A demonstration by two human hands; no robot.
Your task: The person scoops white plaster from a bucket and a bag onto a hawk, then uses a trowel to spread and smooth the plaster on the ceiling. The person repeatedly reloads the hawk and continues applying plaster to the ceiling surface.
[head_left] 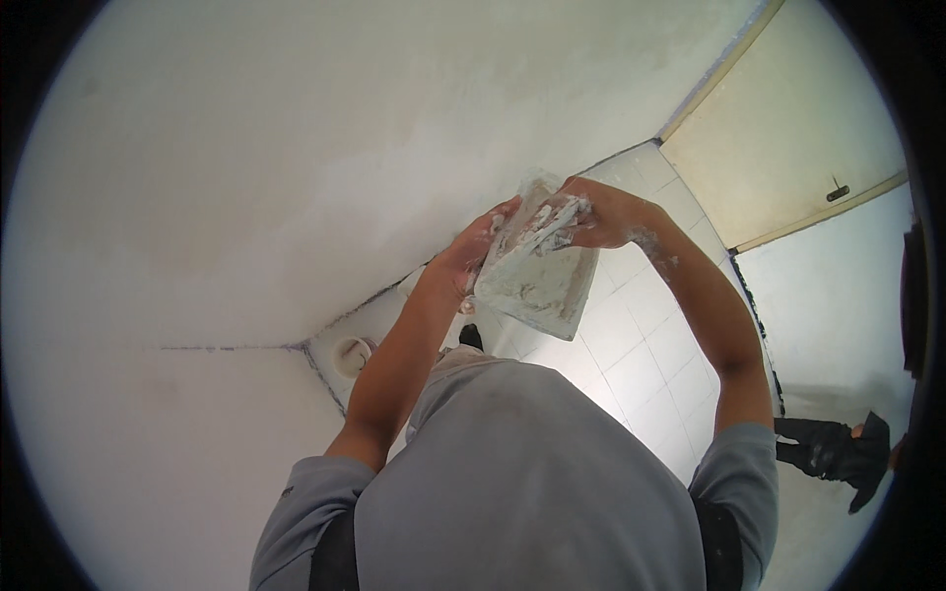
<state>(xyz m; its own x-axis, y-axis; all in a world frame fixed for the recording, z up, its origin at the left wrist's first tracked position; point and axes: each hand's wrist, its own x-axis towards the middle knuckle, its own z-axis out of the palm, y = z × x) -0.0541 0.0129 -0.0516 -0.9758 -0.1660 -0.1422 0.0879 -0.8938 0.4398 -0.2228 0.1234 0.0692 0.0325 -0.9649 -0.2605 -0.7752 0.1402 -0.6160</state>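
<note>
A rectangular, plaster-smeared flat tool is held up at chest height in front of the white wall. My left hand has its fingers wrapped on the tool's left edge, with plaster on the fingertips. My right hand reaches over the upper right part of the tool, its bent fingers gripping a narrow, plaster-covered piece on it; whether that is a handle or a separate scraper, I cannot tell. Plaster also coats my right wrist.
A white bucket stands on the floor at lower left, in the wall's corner. The tiled floor runs toward a cream door at upper right. A dark-clothed shape, possibly a person or hanging clothes, is at the right edge.
</note>
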